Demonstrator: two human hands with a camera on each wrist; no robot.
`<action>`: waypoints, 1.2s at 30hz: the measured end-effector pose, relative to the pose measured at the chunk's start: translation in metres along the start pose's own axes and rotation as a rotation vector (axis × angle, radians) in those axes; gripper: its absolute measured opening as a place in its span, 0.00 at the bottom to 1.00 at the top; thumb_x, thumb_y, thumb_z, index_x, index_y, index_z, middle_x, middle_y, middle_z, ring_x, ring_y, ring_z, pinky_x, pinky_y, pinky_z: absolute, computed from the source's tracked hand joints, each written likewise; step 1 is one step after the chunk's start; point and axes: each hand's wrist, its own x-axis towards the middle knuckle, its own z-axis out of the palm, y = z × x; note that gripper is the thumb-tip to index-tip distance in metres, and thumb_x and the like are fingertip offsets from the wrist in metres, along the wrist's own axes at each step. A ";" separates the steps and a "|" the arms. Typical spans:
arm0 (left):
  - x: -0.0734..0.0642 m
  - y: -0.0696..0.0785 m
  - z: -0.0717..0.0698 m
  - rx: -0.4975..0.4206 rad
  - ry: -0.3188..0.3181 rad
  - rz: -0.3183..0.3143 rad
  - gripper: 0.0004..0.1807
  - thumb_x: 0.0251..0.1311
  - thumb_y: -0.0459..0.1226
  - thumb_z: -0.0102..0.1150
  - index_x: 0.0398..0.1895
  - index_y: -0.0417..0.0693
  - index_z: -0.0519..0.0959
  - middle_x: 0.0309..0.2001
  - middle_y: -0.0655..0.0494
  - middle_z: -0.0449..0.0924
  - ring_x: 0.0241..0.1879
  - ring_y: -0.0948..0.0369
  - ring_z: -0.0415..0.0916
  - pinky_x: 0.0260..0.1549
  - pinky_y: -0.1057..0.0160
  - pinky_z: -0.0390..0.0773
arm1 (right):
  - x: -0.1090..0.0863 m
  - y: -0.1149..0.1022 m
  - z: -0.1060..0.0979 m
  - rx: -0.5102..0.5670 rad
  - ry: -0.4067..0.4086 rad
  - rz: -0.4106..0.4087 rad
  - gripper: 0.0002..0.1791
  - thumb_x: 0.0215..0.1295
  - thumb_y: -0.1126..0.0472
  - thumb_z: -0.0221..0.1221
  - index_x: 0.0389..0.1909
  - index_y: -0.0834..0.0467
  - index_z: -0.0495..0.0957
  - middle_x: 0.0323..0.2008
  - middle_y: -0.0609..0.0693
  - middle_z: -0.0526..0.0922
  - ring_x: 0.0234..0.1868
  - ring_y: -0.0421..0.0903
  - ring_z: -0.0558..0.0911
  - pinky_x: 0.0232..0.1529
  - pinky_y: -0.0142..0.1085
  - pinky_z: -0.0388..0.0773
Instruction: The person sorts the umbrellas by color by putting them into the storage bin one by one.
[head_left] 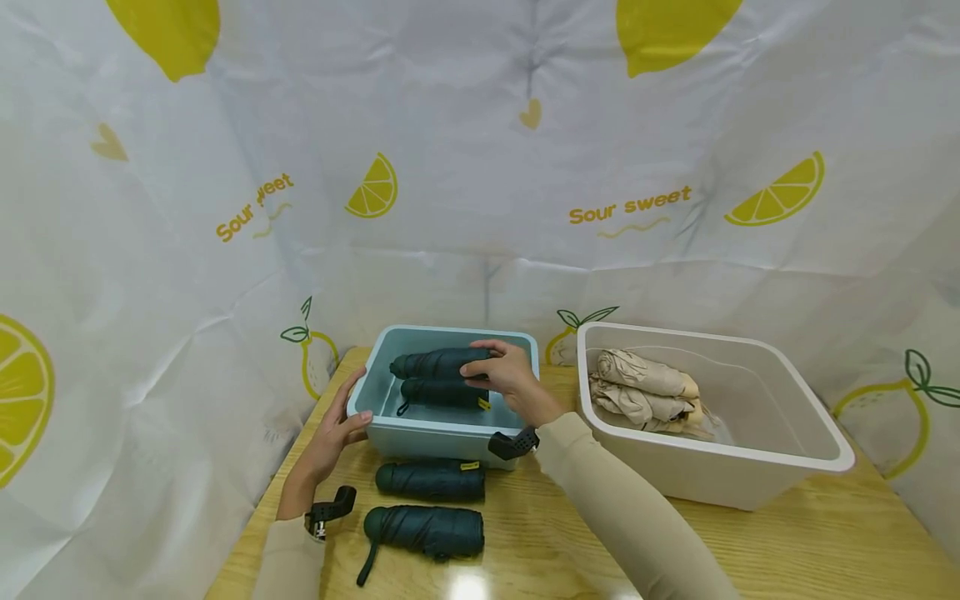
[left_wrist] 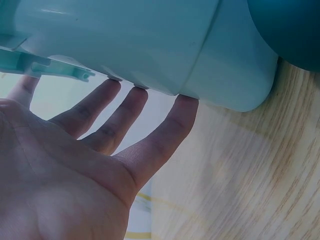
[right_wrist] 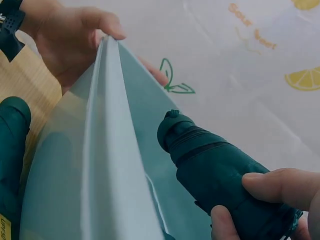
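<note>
A dark green folded umbrella (head_left: pixel 435 363) is in my right hand (head_left: pixel 512 372), gripped near its right end between thumb and fingers. It lies level inside the light blue bin (head_left: pixel 435 440), close to the back wall. In front of it in the bin rests another dark green umbrella (head_left: pixel 442 393) with a yellow tag. At the bin's left end is my left hand (head_left: pixel 333 429), its thumb on the rim at the front corner. In the left wrist view, its spread, fairly straight fingers (left_wrist: pixel 165 132) touch the bin's outer wall.
Two more dark green umbrellas, one with a yellow tag (head_left: pixel 431 482) and one with a wrist loop (head_left: pixel 427 531), lie on the wooden table before the blue bin. To the right stands a larger white bin (head_left: pixel 712 460) with beige rolled fabric bundles (head_left: pixel 645 375). A lemon-print cloth (head_left: pixel 465 183) hangs behind.
</note>
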 end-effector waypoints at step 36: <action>0.000 0.000 0.000 -0.004 0.002 -0.007 0.40 0.75 0.38 0.47 0.84 0.62 0.43 0.82 0.40 0.42 0.73 0.31 0.56 0.58 0.29 0.72 | 0.011 0.023 0.023 -0.201 -0.006 0.116 0.28 0.55 0.81 0.66 0.59 0.67 0.78 0.63 0.68 0.72 0.55 0.62 0.81 0.51 0.51 0.85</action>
